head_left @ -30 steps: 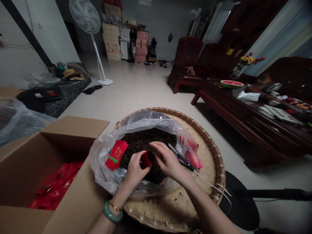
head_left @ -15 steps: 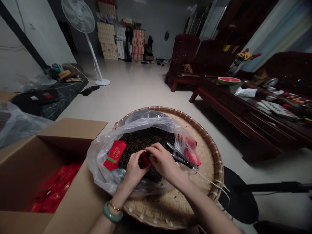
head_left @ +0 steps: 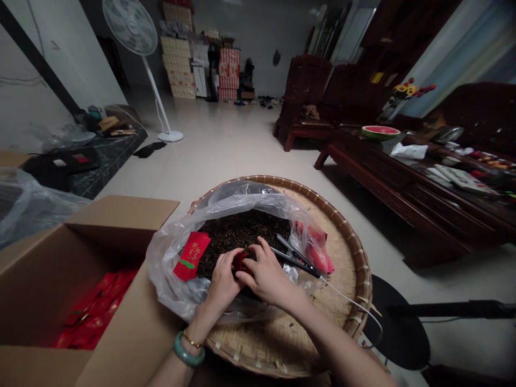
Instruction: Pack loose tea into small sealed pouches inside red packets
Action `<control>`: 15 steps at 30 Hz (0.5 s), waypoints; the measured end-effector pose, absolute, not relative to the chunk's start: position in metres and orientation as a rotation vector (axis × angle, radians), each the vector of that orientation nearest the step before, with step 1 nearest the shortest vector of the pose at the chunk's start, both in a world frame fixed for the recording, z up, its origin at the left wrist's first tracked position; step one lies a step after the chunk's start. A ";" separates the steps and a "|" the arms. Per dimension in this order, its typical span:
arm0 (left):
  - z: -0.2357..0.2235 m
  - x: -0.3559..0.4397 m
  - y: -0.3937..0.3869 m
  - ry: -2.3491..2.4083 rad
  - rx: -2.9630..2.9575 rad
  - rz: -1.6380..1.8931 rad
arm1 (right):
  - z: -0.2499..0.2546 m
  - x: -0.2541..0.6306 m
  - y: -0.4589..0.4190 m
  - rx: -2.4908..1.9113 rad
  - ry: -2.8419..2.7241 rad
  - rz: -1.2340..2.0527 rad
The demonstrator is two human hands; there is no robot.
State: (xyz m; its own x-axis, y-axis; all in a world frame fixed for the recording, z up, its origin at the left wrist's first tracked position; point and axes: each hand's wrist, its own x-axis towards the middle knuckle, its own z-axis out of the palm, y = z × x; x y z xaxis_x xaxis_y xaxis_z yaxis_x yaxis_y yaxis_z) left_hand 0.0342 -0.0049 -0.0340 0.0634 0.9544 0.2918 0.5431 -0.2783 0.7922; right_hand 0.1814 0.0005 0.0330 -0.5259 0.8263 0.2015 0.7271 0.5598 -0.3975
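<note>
My left hand (head_left: 226, 280) is closed around a small red packet (head_left: 241, 261) over the loose tea leaves (head_left: 242, 228). My right hand (head_left: 264, 271) meets it from the other side, thumb and fingers curled against the packet at its mouth. Between the hands most of the packet is hidden. Those dark leaves fill a clear plastic bag (head_left: 167, 263) with its mouth spread wide. On the leaves at the left lie flat red packets (head_left: 191, 257) with gold lettering. Right of my hands rests a black hair straightener (head_left: 298, 258), its jaws apart, with a white cord.
A round woven bamboo tray (head_left: 358, 263) carries the bag. More red packets in plastic (head_left: 318, 250) sit at its right. An open cardboard box (head_left: 121, 317) at the left contains several red packets (head_left: 97, 309). A standing fan (head_left: 155, 91) and a dark wooden table (head_left: 387, 172) are farther off.
My right hand has come down and left onto the packet's mouth. The red packet is now more covered by my fingers. My left hand has stayed nearly in place.
</note>
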 end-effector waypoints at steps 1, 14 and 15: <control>-0.034 0.034 -0.005 1.484 1.861 1.115 | 0.033 0.183 0.001 -1.255 -2.429 0.402; -0.032 0.033 -0.005 1.557 1.901 1.157 | 0.024 0.187 0.008 -1.280 -1.978 0.440; -0.032 0.032 -0.005 1.557 1.898 1.163 | 0.024 0.189 0.009 -1.289 -1.973 0.407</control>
State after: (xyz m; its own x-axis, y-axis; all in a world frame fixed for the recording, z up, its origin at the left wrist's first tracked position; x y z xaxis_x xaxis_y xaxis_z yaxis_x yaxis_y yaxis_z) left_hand 0.0325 -0.0054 -0.0323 0.0218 0.9419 0.3353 0.5884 -0.2832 0.7574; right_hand 0.1887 0.0088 0.0243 -0.2286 0.8858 0.4038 0.6540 0.4470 -0.6103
